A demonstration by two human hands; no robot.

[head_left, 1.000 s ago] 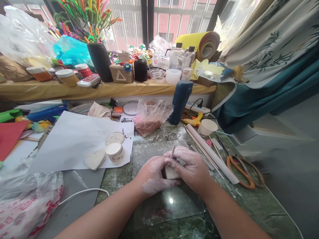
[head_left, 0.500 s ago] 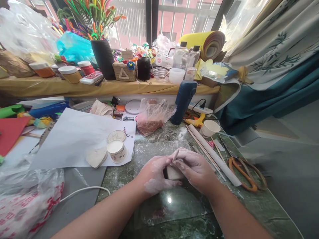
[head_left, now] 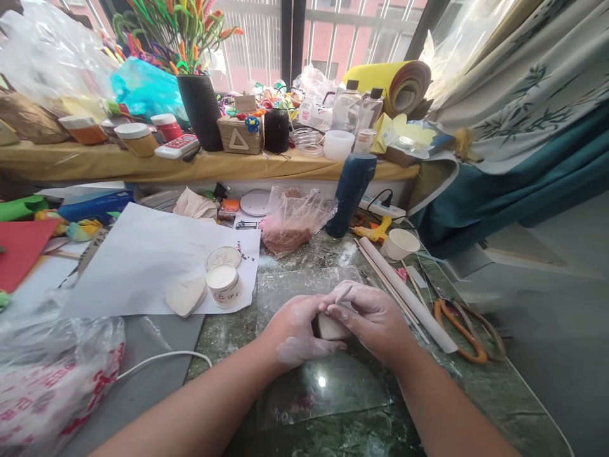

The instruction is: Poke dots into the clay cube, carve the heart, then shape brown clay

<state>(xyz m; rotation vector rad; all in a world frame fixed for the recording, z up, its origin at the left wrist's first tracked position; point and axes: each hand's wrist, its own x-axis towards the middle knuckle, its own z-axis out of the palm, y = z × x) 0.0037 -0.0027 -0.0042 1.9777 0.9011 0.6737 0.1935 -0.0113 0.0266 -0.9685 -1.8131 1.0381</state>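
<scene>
Btwn L fingers (head_left: 310,304), R fingers (head_left: 360,296): 1 pale lump (head_left: 333,328).

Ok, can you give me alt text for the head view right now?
The left hand and right hand, both dusted white, hold a pale, clay-like piece between them over a clear sheet on a green table. A heart-shaped piece and small tub rest on white paper to the left; scissors lie to the right.

Green table (head_left: 509,412), clear sheet (head_left: 352,390), orange-handled scissors (head_left: 459,311)
</scene>
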